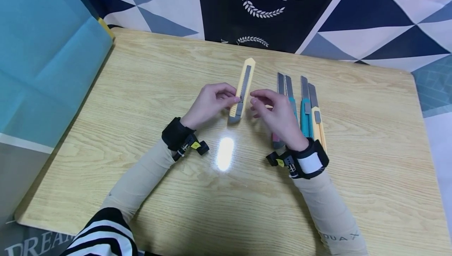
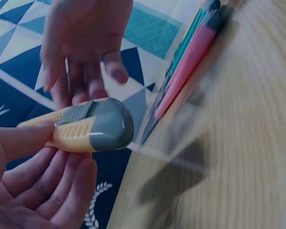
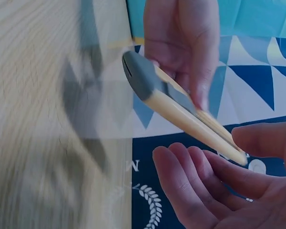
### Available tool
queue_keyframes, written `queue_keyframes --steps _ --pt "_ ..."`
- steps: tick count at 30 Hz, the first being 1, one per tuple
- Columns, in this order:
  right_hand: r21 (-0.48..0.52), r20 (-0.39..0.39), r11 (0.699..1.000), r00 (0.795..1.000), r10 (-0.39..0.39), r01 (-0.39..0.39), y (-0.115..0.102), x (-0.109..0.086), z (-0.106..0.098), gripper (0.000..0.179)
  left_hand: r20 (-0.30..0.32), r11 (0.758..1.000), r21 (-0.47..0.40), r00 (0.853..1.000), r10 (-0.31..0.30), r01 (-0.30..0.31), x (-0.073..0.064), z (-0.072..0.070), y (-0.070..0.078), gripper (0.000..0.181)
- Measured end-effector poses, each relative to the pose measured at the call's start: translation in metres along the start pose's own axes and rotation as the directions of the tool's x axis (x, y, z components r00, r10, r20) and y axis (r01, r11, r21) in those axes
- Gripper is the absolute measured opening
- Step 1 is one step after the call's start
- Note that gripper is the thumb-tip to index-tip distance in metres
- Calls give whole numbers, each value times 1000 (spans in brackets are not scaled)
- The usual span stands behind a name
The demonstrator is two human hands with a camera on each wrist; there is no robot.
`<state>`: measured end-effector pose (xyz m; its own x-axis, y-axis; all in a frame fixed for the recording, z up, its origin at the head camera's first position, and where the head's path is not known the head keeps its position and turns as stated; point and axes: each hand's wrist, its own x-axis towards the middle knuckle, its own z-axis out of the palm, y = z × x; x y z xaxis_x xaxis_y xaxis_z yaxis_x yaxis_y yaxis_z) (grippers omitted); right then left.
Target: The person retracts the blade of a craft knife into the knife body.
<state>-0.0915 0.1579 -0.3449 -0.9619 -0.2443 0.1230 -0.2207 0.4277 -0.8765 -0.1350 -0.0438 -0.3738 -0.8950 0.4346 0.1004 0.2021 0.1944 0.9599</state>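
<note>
Mid-frame, we see the left hand pinching a yellow knife, the right hand loosely open beside it, "DREAM" lettering lower left.

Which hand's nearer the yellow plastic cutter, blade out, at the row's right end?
Right. In the head view, the right hand is just left of that yellow cutter; the left hand is farther left, pinching another pale-yellow plastic cutter.

Four cutters lie on the table, right of the held knife.
</note>
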Motion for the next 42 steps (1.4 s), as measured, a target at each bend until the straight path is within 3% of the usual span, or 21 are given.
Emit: queue_keyframes --steps 4,8,13,20,23,30,36,42 --pt "-57 -8 998 1000 12 -12 0 1 -2 19 -54 993 113 998 -32 38 2 -13 -8 14" --pt "-114 8 993 1000 12 -11 0 1 -3 18 -80 969 210 990 -112 127 3 -30 -15 14" --pt "-168 27 986 1000 7 -2 1 1 -4 18 -83 921 311 972 -221 236 2 -54 -23 16" --pt "-217 31 976 999 14 -6 5 1 -8 18 -38 877 338 936 -349 341 0 -83 -30 18" --pt "-234 28 972 1000 13 -6 6 1 -10 19 -34 863 357 928 -372 359 -2 -93 -30 19" --pt "-258 19 966 999 26 -20 9 0 -14 21 -32 843 398 924 -382 362 -4 -108 -31 20" --pt "-289 -1 956 999 54 -52 9 0 -20 22 -58 836 380 913 -405 395 -4 -114 -34 22" --pt "-311 -31 950 1000 7 -16 11 1 -26 21 -62 827 388 906 -418 408 -2 -111 -35 22"
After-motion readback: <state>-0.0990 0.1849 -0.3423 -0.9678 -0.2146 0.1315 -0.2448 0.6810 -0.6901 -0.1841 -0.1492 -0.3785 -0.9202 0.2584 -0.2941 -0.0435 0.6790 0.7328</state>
